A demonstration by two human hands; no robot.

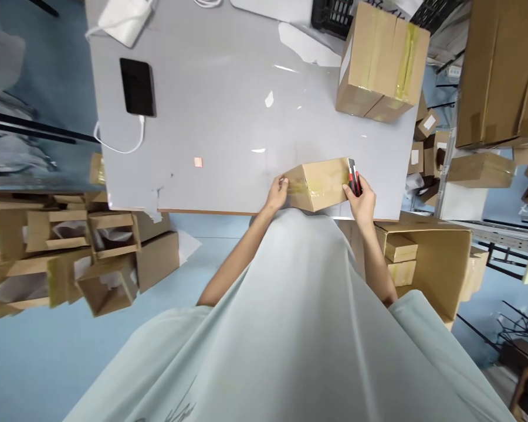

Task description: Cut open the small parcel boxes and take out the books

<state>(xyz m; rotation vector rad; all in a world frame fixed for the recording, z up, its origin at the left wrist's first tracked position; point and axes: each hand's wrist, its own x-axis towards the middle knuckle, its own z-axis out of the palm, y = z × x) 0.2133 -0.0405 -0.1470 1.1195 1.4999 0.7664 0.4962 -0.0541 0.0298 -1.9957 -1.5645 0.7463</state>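
Note:
A small brown cardboard box (328, 183) with yellowish tape lies at the front edge of the grey table (220, 117), tilted slightly. My left hand (277, 193) grips its left end, fingers closed on the corner. At the right end, my right hand (361, 200) holds a red and black box cutter (354, 177), pointing away from me, while its thumb touches the box. The underside of the box is hidden.
A larger taped carton (382, 64) stands at the table's back right. A black phone (138, 87) with a white cable lies at the left. An open carton (440, 264) holding small boxes is below right; open boxes (110, 284) are stacked at lower left.

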